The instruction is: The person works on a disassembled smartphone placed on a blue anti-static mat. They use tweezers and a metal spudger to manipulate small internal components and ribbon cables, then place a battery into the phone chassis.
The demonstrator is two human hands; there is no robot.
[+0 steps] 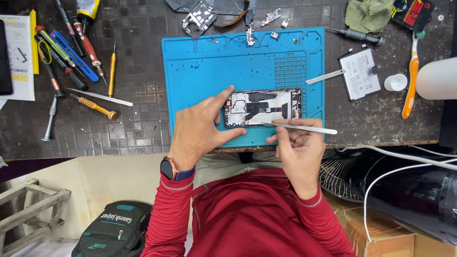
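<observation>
An opened phone [264, 107] with its back off lies on the blue work mat [204, 71], showing white and black inner parts. My left hand [200, 126] rests on the phone's left end, index finger and thumb spread around that end. My right hand [297, 145] holds thin metal tweezers [300, 127] along the phone's near edge, their tip pointing left into the phone's lower middle. Both sleeves are red, and a watch is on my left wrist.
Screwdrivers [71, 52] and picks lie at the left on the dark bench. Phone parts [200, 19] sit at the mat's far edge. A white battery [360, 74], a metal spudger [325, 76], a small white cap [395, 82] and an orange toothbrush [410, 83] lie to the right. A fan [340, 171] and white cables [395, 166] sit below the bench edge.
</observation>
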